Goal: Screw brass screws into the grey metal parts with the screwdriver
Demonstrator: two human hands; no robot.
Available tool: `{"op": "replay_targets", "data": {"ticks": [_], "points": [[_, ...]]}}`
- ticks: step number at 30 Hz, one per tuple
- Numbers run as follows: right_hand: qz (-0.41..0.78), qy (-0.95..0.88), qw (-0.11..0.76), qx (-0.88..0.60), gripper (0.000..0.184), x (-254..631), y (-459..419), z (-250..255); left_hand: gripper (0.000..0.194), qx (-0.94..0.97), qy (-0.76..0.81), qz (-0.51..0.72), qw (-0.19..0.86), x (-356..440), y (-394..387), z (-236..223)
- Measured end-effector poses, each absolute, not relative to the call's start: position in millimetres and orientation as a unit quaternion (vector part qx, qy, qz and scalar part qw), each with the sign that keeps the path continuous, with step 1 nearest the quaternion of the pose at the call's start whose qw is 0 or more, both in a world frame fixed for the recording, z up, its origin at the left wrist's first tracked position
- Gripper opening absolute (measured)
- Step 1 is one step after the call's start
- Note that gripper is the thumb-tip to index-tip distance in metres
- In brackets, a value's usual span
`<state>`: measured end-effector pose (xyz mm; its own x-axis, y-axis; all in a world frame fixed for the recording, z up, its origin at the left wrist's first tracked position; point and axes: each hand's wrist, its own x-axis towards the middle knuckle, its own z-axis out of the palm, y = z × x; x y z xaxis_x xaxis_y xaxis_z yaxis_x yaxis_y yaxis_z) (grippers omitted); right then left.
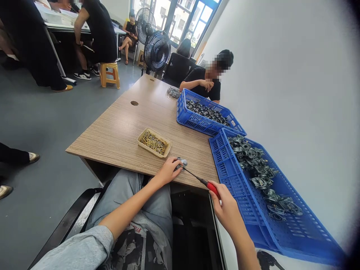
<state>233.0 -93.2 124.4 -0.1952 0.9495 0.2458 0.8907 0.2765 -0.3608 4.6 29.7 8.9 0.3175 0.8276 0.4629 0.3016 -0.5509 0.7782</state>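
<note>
A small grey metal part lies at the front edge of the wood-grain table. My left hand is closed on it, its fingers pressing it against the tabletop. In my right hand is a screwdriver with a red and black handle. Its thin dark shaft slants up and left, and the tip reaches the metal part beside my left fingertips. Whether the tip sits in a screw is too small to tell. Just beyond my left hand stands a cream tray of brass-coloured screws.
To my right, a blue crate holds dark metal parts. Another blue crate with similar parts stands further back, near a seated person. A clear bag of parts lies beside it. Fans and other people are beyond.
</note>
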Motion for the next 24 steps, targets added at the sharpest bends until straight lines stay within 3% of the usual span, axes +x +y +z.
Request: {"op": "replay_targets", "data": {"ticks": [12, 24], "points": [[-0.047, -0.826, 0.123, -0.548, 0.037, 216.7, -91.0, 147.7, 0.016, 0.758, 0.375, 0.447, 0.292, 4.1, 29.0, 12.1], [-0.101, -0.854, 0.06, -0.507, 0.065, 203.9, -97.8, 149.1, 0.019, 0.755, 0.384, 0.449, 0.285, 5.0, 29.9, 7.2]]}}
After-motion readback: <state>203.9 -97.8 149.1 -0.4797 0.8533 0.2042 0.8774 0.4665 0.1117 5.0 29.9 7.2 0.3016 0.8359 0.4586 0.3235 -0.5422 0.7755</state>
